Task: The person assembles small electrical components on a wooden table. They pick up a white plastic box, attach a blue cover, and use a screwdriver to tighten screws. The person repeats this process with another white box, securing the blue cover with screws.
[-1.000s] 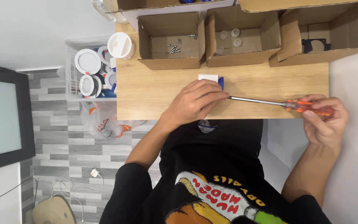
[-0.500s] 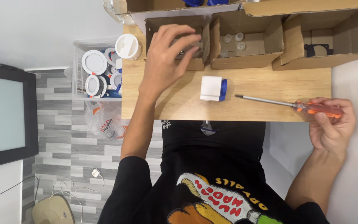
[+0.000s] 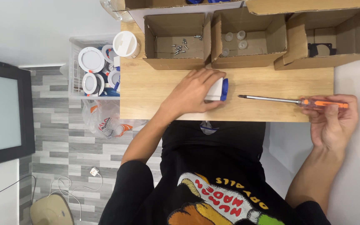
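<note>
- The left hand [image 3: 192,93] lay curled over a small white and blue block [image 3: 217,89] near the middle of the worktop [image 3: 146,91], fingers closed loosely round its top and sides.
- The right hand [image 3: 334,121] held the orange-handled screwdriver [image 3: 290,101] by the handle at the worktop's 3 o'clock edge, fingers wrapped shut, the tip pointing toward the block and just short of it.
- Risk: the block was pinned by palm pressure alone; a push from the tip could have slid it or sent the tip into the left fingers.
- Risk: the handle overhung the edge; a loosened grip could have dropped it.
- Change: half a second earlier the left hand was up at the box of screws [image 3: 176,39] at 12 o'clock and the block stood uncovered.
</note>
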